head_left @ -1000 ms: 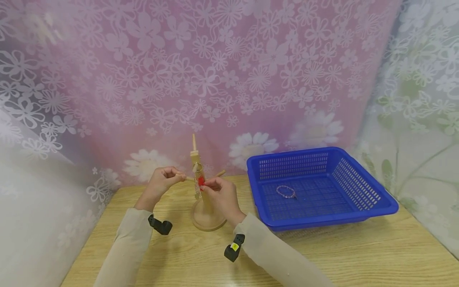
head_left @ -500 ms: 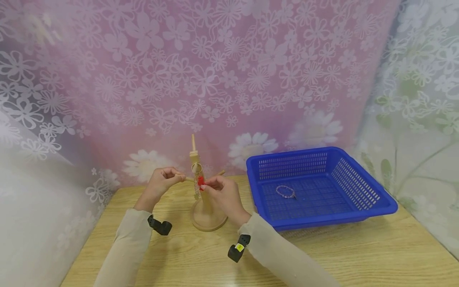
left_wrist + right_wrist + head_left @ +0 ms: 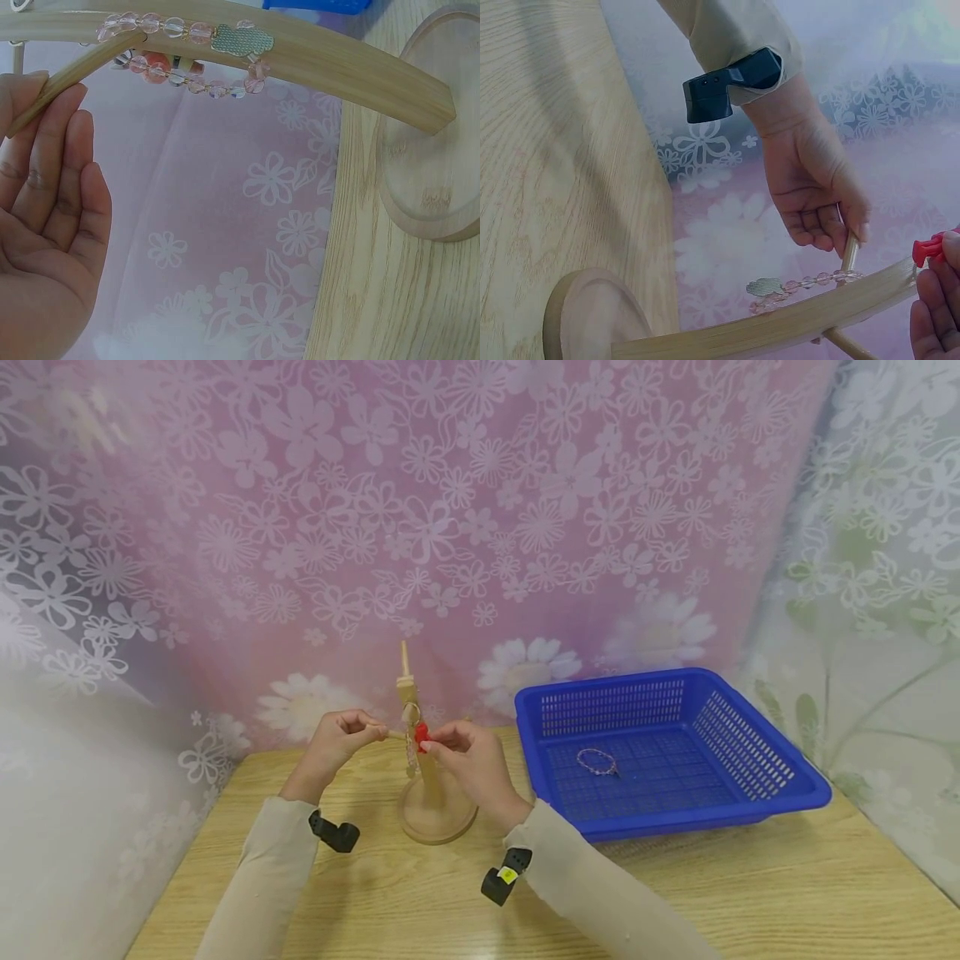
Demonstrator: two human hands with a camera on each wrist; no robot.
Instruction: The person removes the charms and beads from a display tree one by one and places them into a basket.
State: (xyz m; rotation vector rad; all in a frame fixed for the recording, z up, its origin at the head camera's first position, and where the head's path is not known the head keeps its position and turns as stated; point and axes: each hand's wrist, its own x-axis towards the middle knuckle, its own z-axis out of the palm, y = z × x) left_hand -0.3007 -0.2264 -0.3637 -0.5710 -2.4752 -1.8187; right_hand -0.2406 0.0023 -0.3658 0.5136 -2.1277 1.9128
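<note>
A wooden jewellery stand (image 3: 428, 777) with a curved post and side pegs rises from a round base (image 3: 592, 319). My left hand (image 3: 341, 745) pinches the end of its left peg (image 3: 75, 71) between thumb and fingers. On that peg hangs a bracelet (image 3: 174, 28) of pink and clear beads with a cloud-shaped plate. My right hand (image 3: 472, 764) pinches a small red figure-like piece (image 3: 422, 737) close in front of the post. A thin ring (image 3: 412, 712) shows just above the red piece. The right peg is mostly hidden behind my right hand in the head view.
A blue plastic basket (image 3: 675, 822) stands to the right of the stand, with a pink bracelet (image 3: 597, 762) lying inside. Behind the wooden table (image 3: 405, 902) hangs a pink flowered curtain (image 3: 465, 568). A pale flowered curtain (image 3: 885, 610) borders the right side.
My right hand has shifted slightly right, turning the red piece so more of it shows, and now covers most of the right peg. My left hand stays on the left peg.
</note>
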